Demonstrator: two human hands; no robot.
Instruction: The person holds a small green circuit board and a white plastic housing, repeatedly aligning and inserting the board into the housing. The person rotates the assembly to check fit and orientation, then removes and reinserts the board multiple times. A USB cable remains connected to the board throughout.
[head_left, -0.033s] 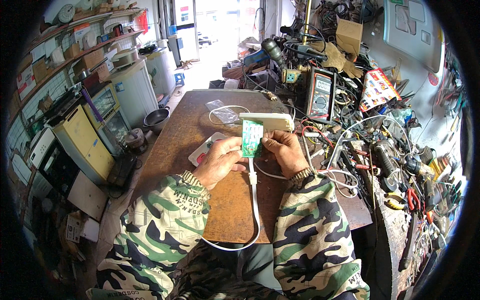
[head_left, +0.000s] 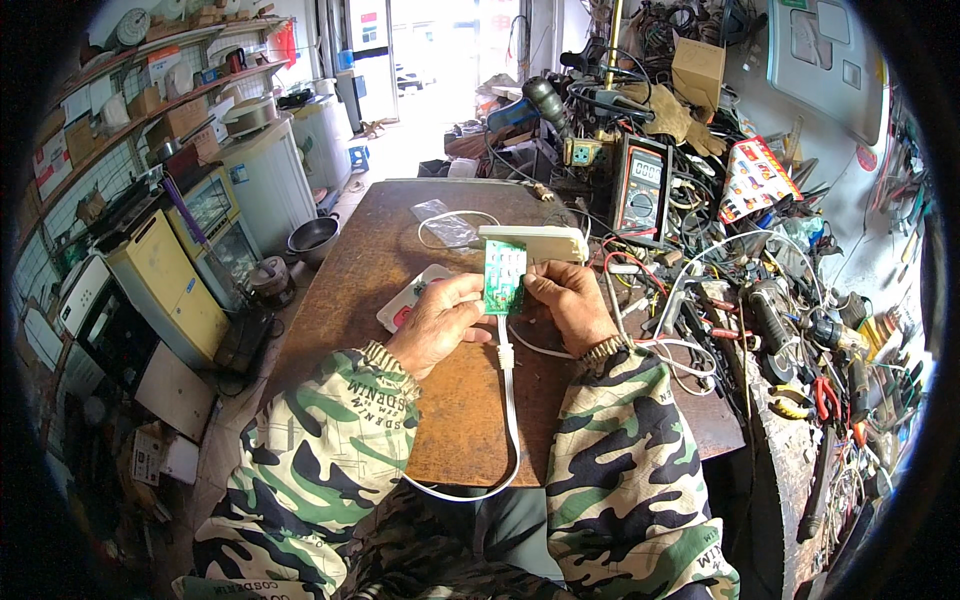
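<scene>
Over the middle of the wooden table a small green circuit board [head_left: 505,278] stands upright between my two hands. My left hand [head_left: 440,318] pinches its left edge with thumb and fingers, while my right hand [head_left: 572,302] closes on its right edge. From the board's lower end a white cable [head_left: 511,400] runs down, loops over the near table edge and passes under my left sleeve. Behind the board is a flat off-white plastic casing [head_left: 545,242]. A light-coloured plastic piece with a red spot [head_left: 398,310] lies partly hidden behind my left hand.
The brown table [head_left: 330,345] carries a clear plastic bag [head_left: 445,225] at its far side. To the right stands a multimeter [head_left: 641,187], beside tangled wires, pliers [head_left: 826,398] and a power drill [head_left: 775,322]. A dark pan [head_left: 314,238] sits left of the table, near cabinets and shelves.
</scene>
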